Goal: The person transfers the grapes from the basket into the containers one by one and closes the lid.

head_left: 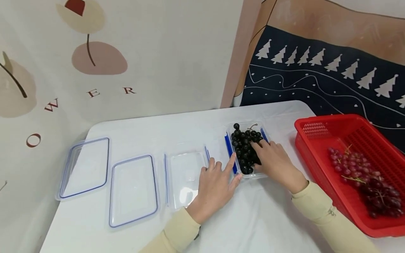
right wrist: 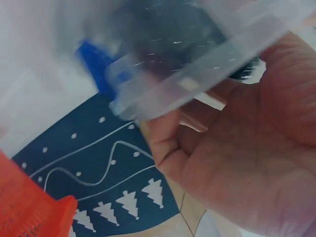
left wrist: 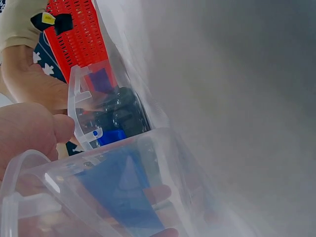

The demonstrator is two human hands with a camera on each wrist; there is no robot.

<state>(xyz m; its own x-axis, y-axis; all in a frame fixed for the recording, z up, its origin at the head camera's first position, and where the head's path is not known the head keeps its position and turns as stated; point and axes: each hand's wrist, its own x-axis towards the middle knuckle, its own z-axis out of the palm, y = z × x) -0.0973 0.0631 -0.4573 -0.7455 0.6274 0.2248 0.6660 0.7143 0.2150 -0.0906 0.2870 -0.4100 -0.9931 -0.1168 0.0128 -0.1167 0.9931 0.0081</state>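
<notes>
A bunch of black grapes [head_left: 243, 149] fills a clear plastic box [head_left: 253, 175] with blue side clips. My right hand [head_left: 275, 163] reaches over the box's right side, its bent fingers and thumb gripping among the grapes. In the right wrist view, the fingers [right wrist: 165, 131] bend at the rim and their tips are hidden. My left hand [head_left: 216, 184] has its fingers spread, with forefinger and thumb against the left edge and near corner of that box. Below its other fingers stands a second clear box [head_left: 186, 163], with no fruit in it.
Two clear lids with blue seals lie at the left, the nearer lid [head_left: 134, 191] beside the outer lid [head_left: 85, 168]. At the right stands a red basket [head_left: 316, 168] holding red grapes [head_left: 351, 163] and dark red grapes [head_left: 381, 198]. White cloth [head_left: 253, 218] covers the table.
</notes>
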